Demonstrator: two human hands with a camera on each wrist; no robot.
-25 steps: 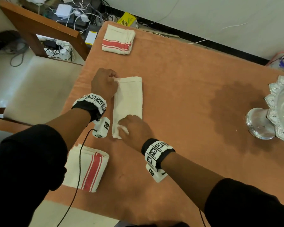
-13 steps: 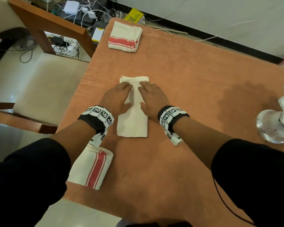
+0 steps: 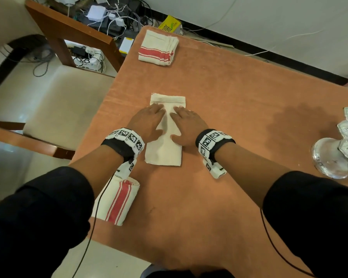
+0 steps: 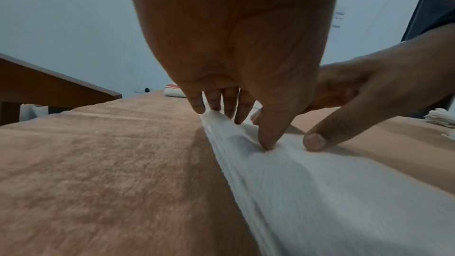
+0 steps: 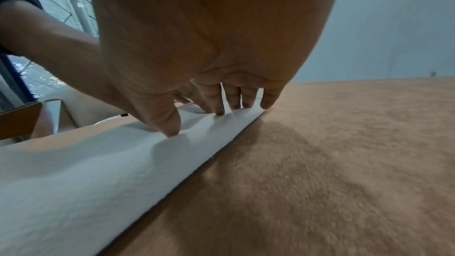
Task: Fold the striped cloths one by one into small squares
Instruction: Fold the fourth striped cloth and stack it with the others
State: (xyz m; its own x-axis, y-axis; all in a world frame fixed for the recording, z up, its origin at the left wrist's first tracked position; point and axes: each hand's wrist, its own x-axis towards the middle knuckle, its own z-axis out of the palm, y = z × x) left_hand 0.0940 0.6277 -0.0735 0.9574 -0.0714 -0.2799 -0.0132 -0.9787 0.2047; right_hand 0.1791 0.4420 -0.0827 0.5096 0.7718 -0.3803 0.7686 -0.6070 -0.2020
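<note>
Left hand [image 3: 149, 123] and right hand [image 3: 186, 125] press flat, fingers straight, on the folded cloth [image 3: 165, 151] — its stripes hidden (folded inside).

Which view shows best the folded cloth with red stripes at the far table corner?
The head view: the cloth shows whole there. The left wrist view gives only a small far sliver. The right wrist view does not show it.

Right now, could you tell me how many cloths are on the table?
3: a folded red-striped cloth at the far left corner, a plain cream folded cloth under both hands, another red-striped cloth at the near left edge.
</note>
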